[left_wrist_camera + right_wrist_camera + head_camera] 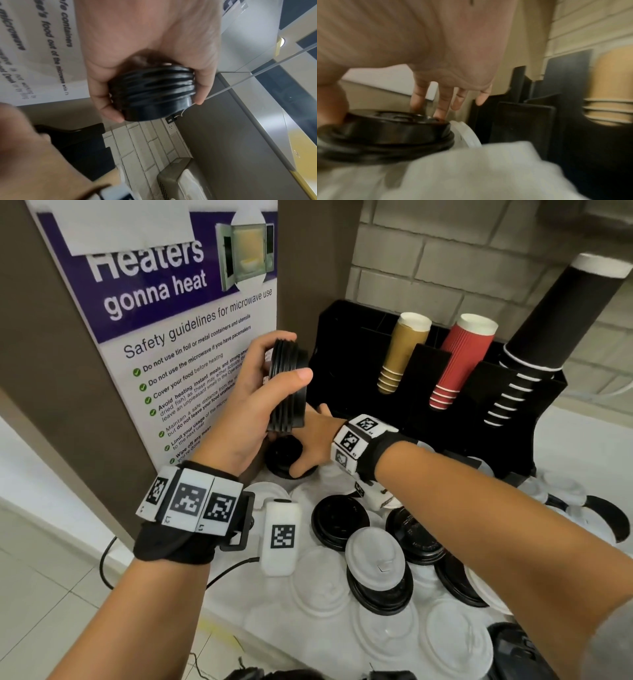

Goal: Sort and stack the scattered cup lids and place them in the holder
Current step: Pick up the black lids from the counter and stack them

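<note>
Left hand: we are seeing the left hand [246,402] gripping a stack of black lids [287,386] on edge, thumb across the near rim and fingers curled round the far side.
Left wrist view only: we are counting the ribbed rims of that stack [154,93] from below, with fingertips [113,115] wrapped under its lowest lid; the head view is hiding that underside.
Right hand: we are seeing the right hand [310,445] reaching beneath the raised stack, thumb against a single black lid [286,457] on the counter.
Right wrist view only: we are finding fingers [441,106] spread and angled down onto the far top edge of that lid [388,134], thumb at its near rim; it is a loose pinch. A white lid [465,134] is lying just past the fingertips.
Holder: the black holder [346,337] is standing just beyond both hands.
Scattered lids: black and white lids [376,559] are lying under the right forearm, behind the hand.
</note>
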`<action>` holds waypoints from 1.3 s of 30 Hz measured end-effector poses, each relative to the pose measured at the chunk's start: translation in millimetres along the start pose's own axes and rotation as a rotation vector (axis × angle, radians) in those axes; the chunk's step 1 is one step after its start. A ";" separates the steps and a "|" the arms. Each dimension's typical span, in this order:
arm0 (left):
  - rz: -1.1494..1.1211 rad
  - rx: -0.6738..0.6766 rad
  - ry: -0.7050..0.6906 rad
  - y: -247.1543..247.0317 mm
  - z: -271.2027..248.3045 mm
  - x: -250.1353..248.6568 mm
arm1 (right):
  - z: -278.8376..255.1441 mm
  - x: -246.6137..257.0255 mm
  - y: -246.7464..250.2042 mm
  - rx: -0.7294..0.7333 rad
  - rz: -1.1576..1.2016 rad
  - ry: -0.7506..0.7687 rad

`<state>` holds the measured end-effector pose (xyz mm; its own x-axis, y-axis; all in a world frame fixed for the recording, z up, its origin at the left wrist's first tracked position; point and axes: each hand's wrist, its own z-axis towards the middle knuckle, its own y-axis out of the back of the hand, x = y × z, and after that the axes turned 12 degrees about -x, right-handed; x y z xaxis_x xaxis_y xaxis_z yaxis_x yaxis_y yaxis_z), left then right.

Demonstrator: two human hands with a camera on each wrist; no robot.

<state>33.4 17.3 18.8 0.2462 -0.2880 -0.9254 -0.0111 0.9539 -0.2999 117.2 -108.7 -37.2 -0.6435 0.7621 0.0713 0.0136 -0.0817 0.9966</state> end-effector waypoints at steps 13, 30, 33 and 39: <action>-0.047 -0.031 0.214 -3.1 -5.4 40.2 | -95.3 -38.6 64.5 -0.593 1.089 -0.517; -0.084 0.157 0.315 -37.0 -33.0 71.6 | -165.0 22.4 27.5 -0.708 1.072 -0.485; -0.109 0.158 0.336 -35.8 -34.4 71.3 | -161.1 27.5 24.9 -0.724 1.071 -0.476; -0.131 0.206 0.357 -28.0 -37.8 70.0 | -159.3 33.0 23.0 -0.714 1.060 -0.447</action>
<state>14.3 -32.7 -46.3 -0.1182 -0.3844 -0.9156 0.2009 0.8937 -0.4012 -25.7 -187.8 -18.6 -0.2682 0.2553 0.9289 -0.1414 -0.9642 0.2242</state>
